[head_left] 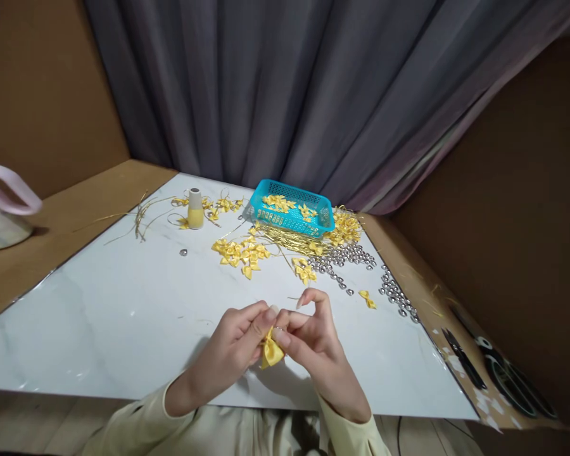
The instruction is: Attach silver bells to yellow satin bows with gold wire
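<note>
A yellow satin ribbon bow [272,352] hangs between my hands, just above the near part of the white marbled table top [137,329]. My left hand [240,335] pinches it at its gathered middle, thumb and fingertips pressed together. From the other side, my right hand [313,335] closes thumb and fingers at the same middle, its index finger raised and bent. Something thin and shiny shows at the right fingertips, too small to make out. A short piece of cord sticks out near the raised finger. The fingers hide part of the bow.
A blue basket [292,221] holds yellow bows. Around it lie gold cords [292,240], loose bows [242,253] and silver heart-shaped beads [346,256]. A yellow bottle [196,212] stands left. Snips [463,358] and scissors [513,377] lie right; a pink-handled jug [4,209] stands far left.
</note>
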Available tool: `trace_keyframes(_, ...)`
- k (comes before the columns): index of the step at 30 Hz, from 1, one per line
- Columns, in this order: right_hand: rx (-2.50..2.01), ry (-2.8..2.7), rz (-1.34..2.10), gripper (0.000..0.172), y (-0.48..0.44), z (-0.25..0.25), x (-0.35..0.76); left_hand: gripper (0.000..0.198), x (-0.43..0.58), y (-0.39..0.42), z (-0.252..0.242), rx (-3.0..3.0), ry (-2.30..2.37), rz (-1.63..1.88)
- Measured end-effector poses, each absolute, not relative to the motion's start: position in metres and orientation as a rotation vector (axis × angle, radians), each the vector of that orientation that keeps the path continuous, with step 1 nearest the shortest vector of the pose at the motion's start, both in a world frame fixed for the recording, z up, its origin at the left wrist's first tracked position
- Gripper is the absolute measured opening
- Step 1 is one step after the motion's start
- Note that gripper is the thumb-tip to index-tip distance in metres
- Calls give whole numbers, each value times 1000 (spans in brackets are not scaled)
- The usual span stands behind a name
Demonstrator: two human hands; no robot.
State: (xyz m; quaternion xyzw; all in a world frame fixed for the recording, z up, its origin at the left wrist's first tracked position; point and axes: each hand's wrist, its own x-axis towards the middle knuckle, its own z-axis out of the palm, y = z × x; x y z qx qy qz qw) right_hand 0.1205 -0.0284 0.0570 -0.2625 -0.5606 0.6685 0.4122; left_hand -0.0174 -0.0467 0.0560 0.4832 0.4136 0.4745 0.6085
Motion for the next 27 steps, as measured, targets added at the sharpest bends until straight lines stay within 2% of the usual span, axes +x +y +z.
trace_keyframes(3,-656,-1456,1622,35,-30,57,119,49,-16,-47,55,1080,956,1118)
trace_keyframes(6,-702,-1663,1256,23,-32,56,123,49,-20,-44,55,1080,1054,1184)
trace_keyframes(7,-698,-1742,1048,25,-32,55,126,49,-23,-43,55,1073,1094,1193)
trace_keyframes(10,-673,-1906,452,46,-30,53,138,60,-34,-39,59,1001,1121,1058)
trace_keyframes(13,-693,-2046,155,56,-30,52,150,69,-39,-39,62,957,986,760)
trace_keyframes(15,-654,-2155,58,55,-31,53,155,66,-36,-41,63,973,920,690)
trace_keyframes(22,-551,-2298,-10,57,-33,60,155,35,-25,-43,68,1110,916,798)
trace_keyframes(27,-531,-2203,100,59,-34,51,154,33,-26,-49,77,1094,1021,847)
